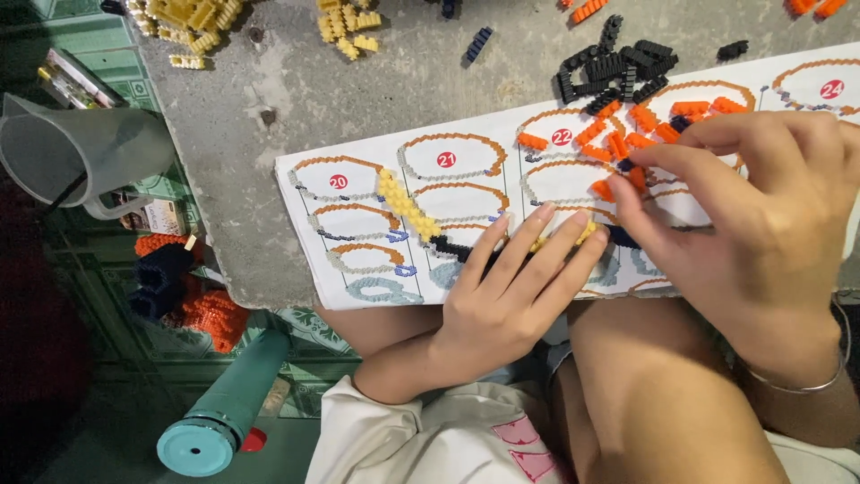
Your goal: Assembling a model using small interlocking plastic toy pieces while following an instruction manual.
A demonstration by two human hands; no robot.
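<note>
Head view, starting far to the left of both hands: a clear plastic measuring jug (85, 148) lies on its side over the green tiled floor, and below it sits a small built figure of orange and dark blue bricks (184, 291). Nearer the person's knee, a teal cylindrical bottle (224, 403) lies tilted on the floor. Up past the hands, on the grey concrete slab (358, 99), are loose heaps of yellow bricks (193, 22).

A white instruction sheet (309, 224) with numbered ring diagrams lies along the slab's near edge. On it, just left of the left hand, a curved chain of yellow and black bricks (412, 215) runs down and disappears under the fingers.

The left hand (511, 291) lies flat, fingers stretched and close together, pressing the chain's near end onto the sheet; it grips nothing that can be seen.

Just right of it, almost touching, the right hand (752, 224) has its fingers bent and drawn narrow, the tips pinching at small pieces where the chain meets the pile of orange bricks (640, 134). What exactly sits between the fingertips is too small to tell. A thin bangle (797, 385) circles that wrist.

Beyond the right hand's fingertips lies a cluster of black bricks (614, 67).
</note>
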